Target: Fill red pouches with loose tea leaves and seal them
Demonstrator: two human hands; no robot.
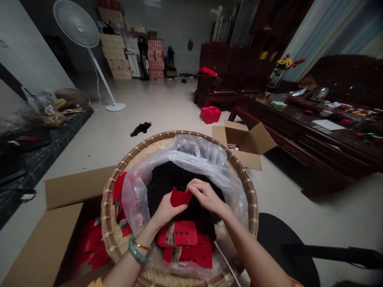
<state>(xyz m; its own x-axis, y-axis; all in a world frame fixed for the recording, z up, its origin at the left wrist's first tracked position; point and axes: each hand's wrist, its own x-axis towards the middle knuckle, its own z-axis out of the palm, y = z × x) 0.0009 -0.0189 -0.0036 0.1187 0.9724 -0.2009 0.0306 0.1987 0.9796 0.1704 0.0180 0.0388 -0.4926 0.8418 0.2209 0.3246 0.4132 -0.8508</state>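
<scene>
My left hand (pixel 169 208) is closed around a small red packet (pixel 180 198), its thumb across the front. At the packet's upper right corner, my right hand (pixel 205 194) pinches with bent fingers; whether it grips the packet's edge or something small is hidden. Both hands are above a dark, loose heap (pixel 160 179) that looks like dried tea leaves. A clear plastic bag (pixel 136 175) with its mouth spread wide holds the heap, inside a round woven bamboo basket (pixel 254 207). More red packets (pixel 182 233) with dark printed marks lie stacked on the near side of the bag.
At the left, an open cardboard box (pixel 44 243) holds many red packets. Another open box (pixel 251 139) stands beyond the basket, near a red box (pixel 210 114). A black round base (pixel 284 239) is at right. A white fan (pixel 115 107) and dark wooden table (pixel 287 131) stand farther off.
</scene>
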